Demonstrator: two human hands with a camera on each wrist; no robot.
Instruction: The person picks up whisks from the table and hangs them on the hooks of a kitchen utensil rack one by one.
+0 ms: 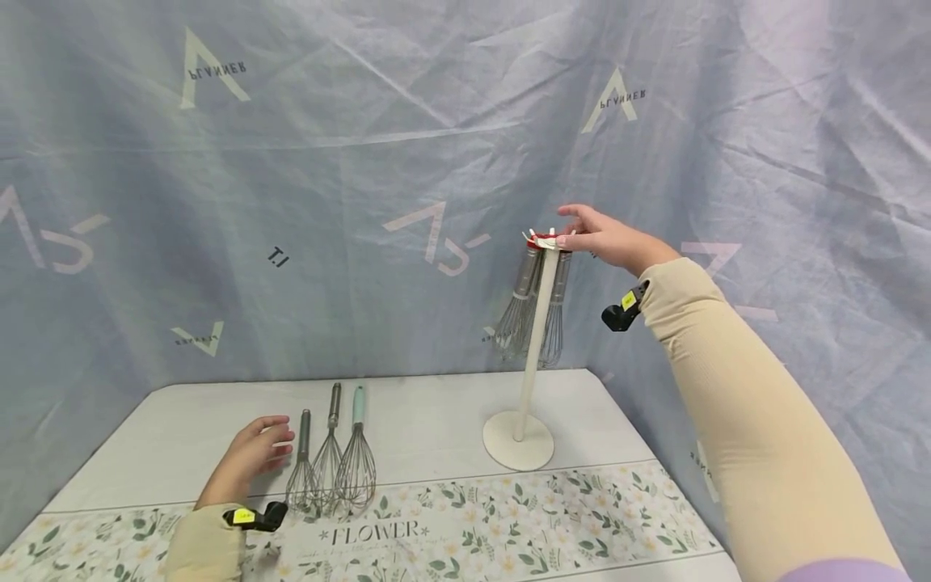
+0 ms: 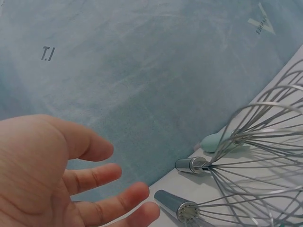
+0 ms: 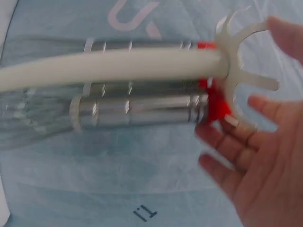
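The hung whisks [image 1: 526, 275] dangle by red ends [image 3: 218, 105] from the hooks [image 3: 258, 80] atop our white stand [image 1: 537, 347]. Our right hand [image 1: 614, 241] has its fingers spread wide and loose about those hooks, some at a red end; we should check that end sits well back, and move gently, since so tall a stand could tip. Our left hand [image 1: 247, 454], fingers apart, holding nothing, is just beside three whisks [image 1: 334, 404] on the tabletop [image 1: 429, 428].

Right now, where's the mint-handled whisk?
Head view, left of centre: the mint-handled whisk lies on the table, between a grey-handled whisk on its left and the white stand farther right.
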